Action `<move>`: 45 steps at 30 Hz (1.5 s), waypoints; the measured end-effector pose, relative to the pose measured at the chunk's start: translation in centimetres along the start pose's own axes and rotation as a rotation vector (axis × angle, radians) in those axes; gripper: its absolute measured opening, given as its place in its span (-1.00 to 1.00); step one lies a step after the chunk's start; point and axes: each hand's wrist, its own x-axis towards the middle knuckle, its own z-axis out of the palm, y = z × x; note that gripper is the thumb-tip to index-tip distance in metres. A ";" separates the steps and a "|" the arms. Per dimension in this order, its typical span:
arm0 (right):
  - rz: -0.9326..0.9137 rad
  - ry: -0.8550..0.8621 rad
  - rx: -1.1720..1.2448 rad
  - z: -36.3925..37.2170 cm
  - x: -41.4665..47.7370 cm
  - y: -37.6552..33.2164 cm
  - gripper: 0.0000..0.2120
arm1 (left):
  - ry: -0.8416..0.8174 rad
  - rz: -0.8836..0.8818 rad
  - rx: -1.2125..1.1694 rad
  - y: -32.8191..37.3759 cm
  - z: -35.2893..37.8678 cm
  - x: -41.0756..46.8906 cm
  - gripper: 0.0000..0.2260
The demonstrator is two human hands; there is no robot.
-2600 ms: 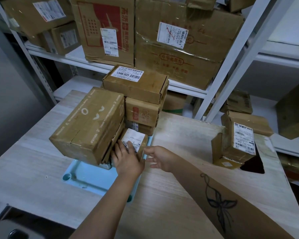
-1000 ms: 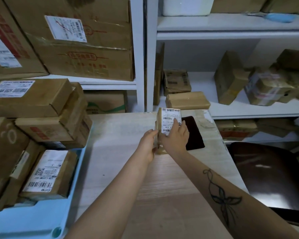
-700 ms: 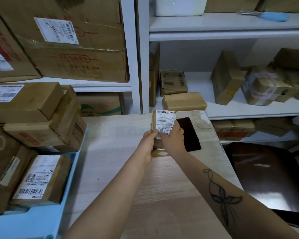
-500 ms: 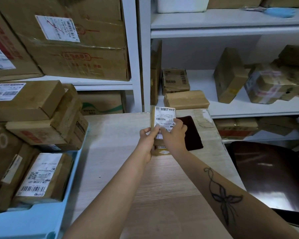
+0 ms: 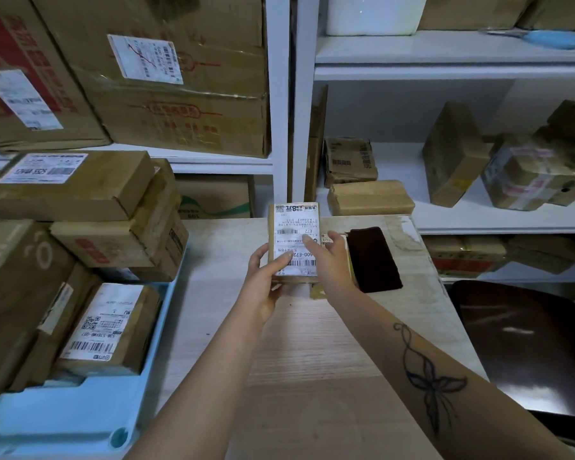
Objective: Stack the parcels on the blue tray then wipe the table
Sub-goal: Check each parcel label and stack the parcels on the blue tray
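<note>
holding parcel, long axis vert, label inverted

brown parcel, white label; blue tray; pale wood-grain table.

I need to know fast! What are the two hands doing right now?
Left hand: holding the labelled parcel.
Right hand: holding the same parcel.

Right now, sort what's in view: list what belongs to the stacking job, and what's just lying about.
Job: labelled parcel, held in left hand and right hand; stacked parcels on blue tray; table.
Lying about: shelf boxes; dark chair; blue thing on top shelf.
</note>
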 end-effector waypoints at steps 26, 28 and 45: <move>0.032 -0.366 0.029 11.0 -8.9 0.3 -0.52 | -0.037 0.110 0.007 4.6 -13.0 -5.7 -0.66; 0.033 -0.385 0.005 11.6 -9.3 0.5 -0.51 | -0.046 0.096 0.003 5.1 -13.6 -6.2 -0.77; -0.001 -0.378 -0.032 14.2 -10.6 1.9 -0.49 | -0.058 0.129 0.010 6.8 -16.2 -6.6 -0.81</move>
